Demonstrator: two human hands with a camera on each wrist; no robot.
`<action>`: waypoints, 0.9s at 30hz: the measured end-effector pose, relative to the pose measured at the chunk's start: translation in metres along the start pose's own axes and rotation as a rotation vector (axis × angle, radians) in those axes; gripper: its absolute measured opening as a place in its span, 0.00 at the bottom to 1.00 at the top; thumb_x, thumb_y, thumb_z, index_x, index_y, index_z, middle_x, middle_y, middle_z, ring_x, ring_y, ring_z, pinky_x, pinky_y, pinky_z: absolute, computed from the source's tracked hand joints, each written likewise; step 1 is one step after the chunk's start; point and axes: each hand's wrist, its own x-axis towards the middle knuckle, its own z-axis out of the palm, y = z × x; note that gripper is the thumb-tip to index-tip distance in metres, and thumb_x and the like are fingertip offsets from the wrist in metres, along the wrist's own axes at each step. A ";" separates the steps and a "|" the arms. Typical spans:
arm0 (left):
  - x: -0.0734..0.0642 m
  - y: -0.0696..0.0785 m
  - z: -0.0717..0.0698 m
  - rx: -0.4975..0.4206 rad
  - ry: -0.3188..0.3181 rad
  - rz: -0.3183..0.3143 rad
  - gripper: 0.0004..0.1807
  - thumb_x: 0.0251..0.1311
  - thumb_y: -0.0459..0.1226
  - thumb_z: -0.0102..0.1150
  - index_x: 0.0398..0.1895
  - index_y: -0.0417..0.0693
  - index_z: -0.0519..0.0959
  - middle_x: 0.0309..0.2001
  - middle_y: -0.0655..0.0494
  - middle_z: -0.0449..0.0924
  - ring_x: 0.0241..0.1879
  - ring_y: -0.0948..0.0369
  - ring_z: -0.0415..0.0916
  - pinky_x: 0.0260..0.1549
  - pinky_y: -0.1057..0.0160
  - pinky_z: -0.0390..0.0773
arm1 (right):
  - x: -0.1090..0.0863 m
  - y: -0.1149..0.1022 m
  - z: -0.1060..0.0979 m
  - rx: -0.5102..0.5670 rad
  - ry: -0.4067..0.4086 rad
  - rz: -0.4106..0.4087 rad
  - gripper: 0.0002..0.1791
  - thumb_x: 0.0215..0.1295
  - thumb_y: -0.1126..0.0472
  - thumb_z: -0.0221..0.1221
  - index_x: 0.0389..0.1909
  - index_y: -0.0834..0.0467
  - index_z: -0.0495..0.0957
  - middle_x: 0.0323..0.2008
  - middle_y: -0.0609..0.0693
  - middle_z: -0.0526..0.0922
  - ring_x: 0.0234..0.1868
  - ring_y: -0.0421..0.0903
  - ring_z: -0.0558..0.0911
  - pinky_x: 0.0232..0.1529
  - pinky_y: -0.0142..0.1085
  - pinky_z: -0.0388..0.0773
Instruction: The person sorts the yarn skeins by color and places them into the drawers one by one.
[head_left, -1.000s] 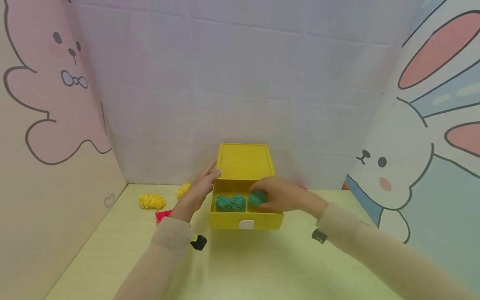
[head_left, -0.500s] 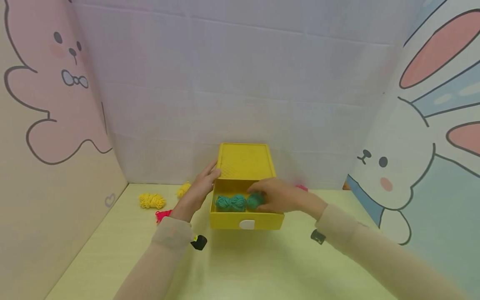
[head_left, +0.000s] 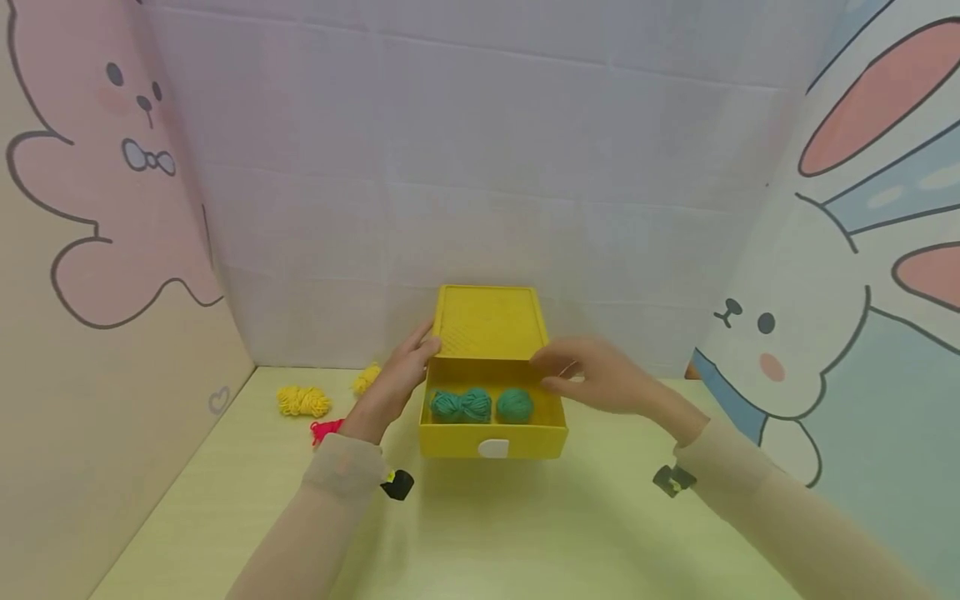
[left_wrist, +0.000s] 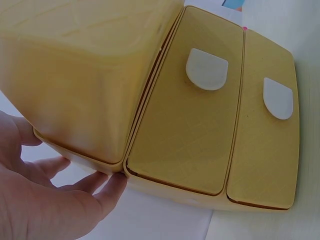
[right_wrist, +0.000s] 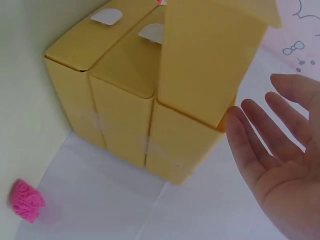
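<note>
A yellow drawer unit (head_left: 491, 322) stands against the back cloth, its top drawer (head_left: 453, 442) pulled out. Inside that drawer lie a green yarn skein (head_left: 462, 406), pinched in at its middle, and a round green yarn ball (head_left: 515, 406) to its right. My left hand (head_left: 401, 379) steadies the unit's left side, thumb at the top edge; the left wrist view has the hand (left_wrist: 55, 192) with its fingertips at the side wall. Over the drawer's right edge hovers my right hand (head_left: 592, 375), fingers loosely spread and holding nothing, which the right wrist view confirms.
Left of the unit lie two yellow yarn skeins, one nearer (head_left: 303, 402) and one farther (head_left: 366, 379), plus a red skein (head_left: 326, 432) partly behind the left wrist. A pink yarn bundle (right_wrist: 27, 201) is on the unit's other side. Two lower drawers (left_wrist: 182, 100) are closed.
My right hand has let go of the green yarn ball, which now sits in the drawer, and has drawn back up and to the right. The left hand stays put.
</note>
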 end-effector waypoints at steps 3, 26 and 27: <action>0.000 0.000 0.000 -0.002 -0.003 0.006 0.34 0.86 0.49 0.41 0.88 0.64 0.46 0.87 0.53 0.44 0.85 0.47 0.44 0.81 0.37 0.49 | -0.010 0.005 0.003 0.019 0.066 0.059 0.16 0.73 0.65 0.66 0.60 0.61 0.84 0.54 0.54 0.88 0.47 0.47 0.88 0.49 0.43 0.89; -0.002 0.002 0.002 0.003 0.006 -0.001 0.34 0.86 0.49 0.41 0.88 0.63 0.46 0.87 0.55 0.42 0.85 0.48 0.43 0.81 0.38 0.50 | -0.073 0.013 0.071 0.519 -0.039 0.501 0.21 0.78 0.59 0.59 0.62 0.69 0.76 0.49 0.59 0.87 0.45 0.55 0.88 0.48 0.48 0.90; -0.002 0.002 0.002 0.004 0.006 -0.002 0.34 0.86 0.49 0.41 0.88 0.63 0.46 0.87 0.55 0.42 0.85 0.48 0.43 0.81 0.38 0.50 | -0.074 0.011 0.075 0.546 -0.063 0.509 0.21 0.78 0.59 0.58 0.62 0.69 0.76 0.49 0.58 0.87 0.46 0.56 0.88 0.49 0.49 0.90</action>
